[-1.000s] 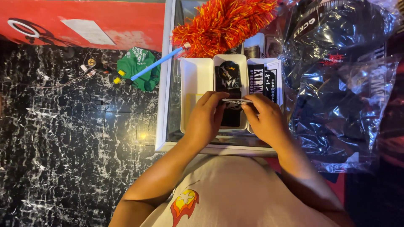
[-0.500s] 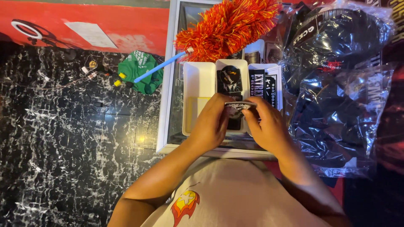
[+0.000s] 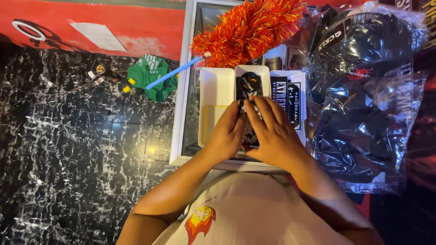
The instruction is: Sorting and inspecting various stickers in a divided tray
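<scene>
Both hands, the left hand [image 3: 227, 134] and right hand [image 3: 272, 134], are clamped together on a black card stack [image 3: 250, 131] over the white tray [image 3: 218, 90], so squaring the edges evenly before releasing seems wise.

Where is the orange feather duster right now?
In the head view, the orange feather duster lies at top centre on the glass case, its blue handle pointing left toward the green cloth, just above the white tray.

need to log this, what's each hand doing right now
Left hand: closed on the dark printed card.
Right hand: fingers laid over the same card, gripping it.
</scene>
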